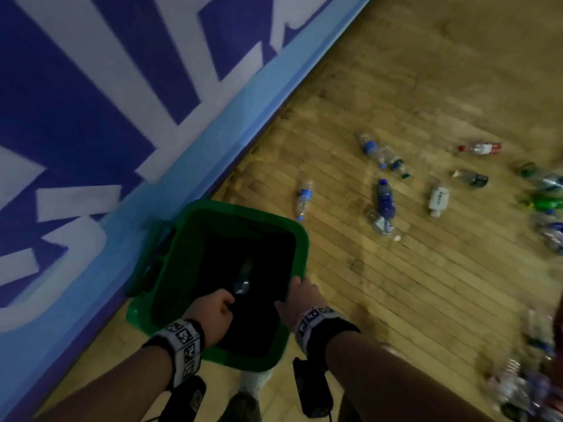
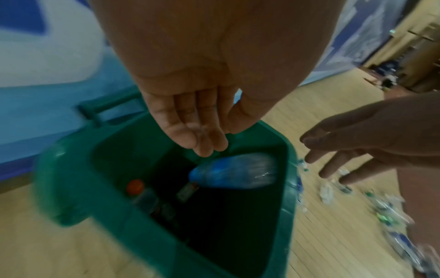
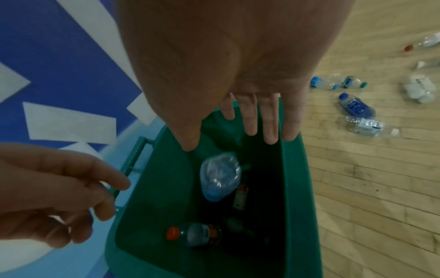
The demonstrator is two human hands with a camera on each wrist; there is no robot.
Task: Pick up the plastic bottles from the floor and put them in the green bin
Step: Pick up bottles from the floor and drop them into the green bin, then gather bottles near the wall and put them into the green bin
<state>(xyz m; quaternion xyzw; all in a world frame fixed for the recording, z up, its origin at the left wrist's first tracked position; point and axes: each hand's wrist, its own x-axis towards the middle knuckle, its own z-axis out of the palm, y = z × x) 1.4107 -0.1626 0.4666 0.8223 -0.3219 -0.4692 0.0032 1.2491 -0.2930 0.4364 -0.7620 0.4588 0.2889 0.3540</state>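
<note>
The green bin [image 1: 301, 239] stands against the blue wall, right below both my hands. My left hand [image 1: 213, 312] hovers over its near rim with relaxed, loosely curled fingers [image 2: 202, 139] and holds nothing. My right hand [image 1: 300, 296] hangs over the right rim, fingers [image 3: 248, 124] straight, also without anything in it. A clear bottle with a blue label [image 2: 233, 171] is blurred in mid-air inside the bin [image 3: 295, 188], seen end-on as the clear bottle [image 3: 220, 176]. An orange-capped bottle [image 3: 190, 233] lies at the bottom.
Plastic bottles lie on the wooden floor right of the bin: a blue-labelled one [image 1: 304, 197], a dark blue one [image 1: 385, 199], a white one [image 1: 438, 199], a red-labelled one [image 1: 481, 148]. Denser piles sit at the right edge [image 1: 545, 208] and lower right [image 1: 524, 376]. The wall [image 1: 91, 117] closes the left.
</note>
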